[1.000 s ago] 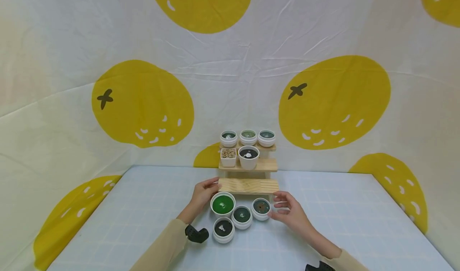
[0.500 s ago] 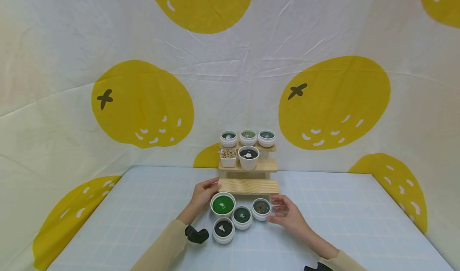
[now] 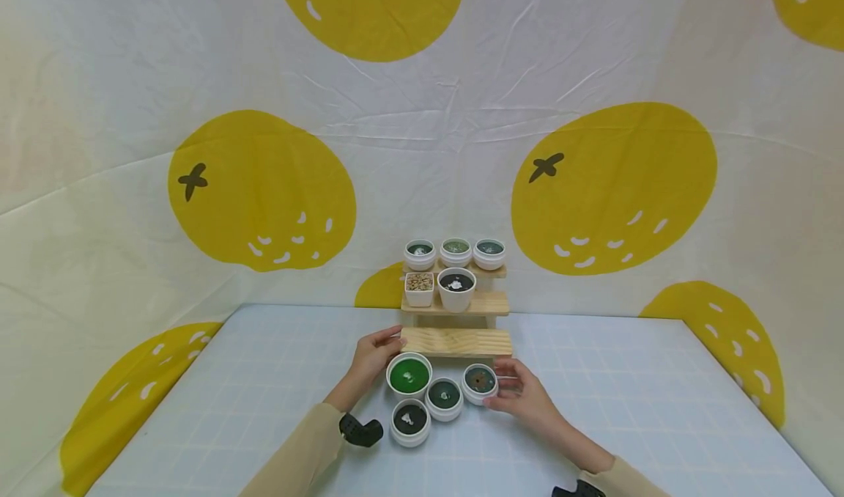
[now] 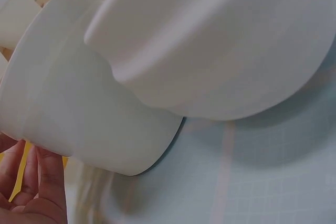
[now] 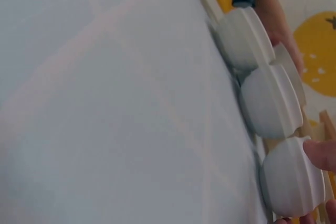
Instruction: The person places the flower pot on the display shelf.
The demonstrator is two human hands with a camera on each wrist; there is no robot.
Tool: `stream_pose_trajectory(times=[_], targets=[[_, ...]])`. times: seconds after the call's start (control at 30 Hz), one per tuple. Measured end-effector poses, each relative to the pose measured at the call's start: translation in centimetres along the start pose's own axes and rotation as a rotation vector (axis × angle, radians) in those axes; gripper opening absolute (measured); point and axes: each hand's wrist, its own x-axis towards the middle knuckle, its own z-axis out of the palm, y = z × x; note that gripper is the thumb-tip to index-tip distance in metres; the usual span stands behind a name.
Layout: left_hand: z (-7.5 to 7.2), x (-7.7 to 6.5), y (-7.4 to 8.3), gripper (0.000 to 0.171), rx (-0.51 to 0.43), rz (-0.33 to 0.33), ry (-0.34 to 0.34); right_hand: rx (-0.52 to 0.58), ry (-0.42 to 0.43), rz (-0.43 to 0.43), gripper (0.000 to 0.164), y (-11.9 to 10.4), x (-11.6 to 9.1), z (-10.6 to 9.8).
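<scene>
In the head view, my right hand (image 3: pixel 525 393) is around the right side of a small white pot (image 3: pixel 480 381) with a grey-green top and brown middle. The right wrist view shows the thumb (image 5: pixel 321 154) at this pot's rim and fingertips along its far side. My left hand (image 3: pixel 373 356) holds the left end of the bottom board of a wooden tiered stand (image 3: pixel 455 341). Close by stands a larger white pot (image 3: pixel 409 374) with a bright green top. Two more white pots, one dark green (image 3: pixel 445 398) and one blackish (image 3: pixel 410 421), sit in front.
The stand's top tier carries three small white pots (image 3: pixel 456 252). On its middle tier are a square pot (image 3: pixel 419 289) with tan bits and a taller white pot (image 3: pixel 456 289) with a dark top. A fruit-print cloth (image 3: pixel 435 152) hangs behind the pale blue checked tabletop (image 3: pixel 277 380).
My right hand has moved slightly left, from beside the right-hand pot and the board's end to close around that pot. The left hand stays in place.
</scene>
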Motion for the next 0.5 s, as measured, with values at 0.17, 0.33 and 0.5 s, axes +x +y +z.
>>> stream_pose_trajectory(times=[0.17, 0.33, 0.5], targets=[[0.00, 0.05, -0.01, 0.037, 0.004, 0.002, -0.001, 0.002, 0.007, 0.008, 0.068, -0.16, 0.07, 0.36], [0.00, 0.13, -0.16, 0.037, 0.006, -0.005, -0.004, -0.016, 0.018, 0.029, 0.068, 0.23, 0.23, 0.51], [0.02, 0.21, -0.25, 0.038, 0.003, 0.000, -0.005, -0.004, 0.018, 0.041, 0.070, 0.30, 0.39, 0.61]])
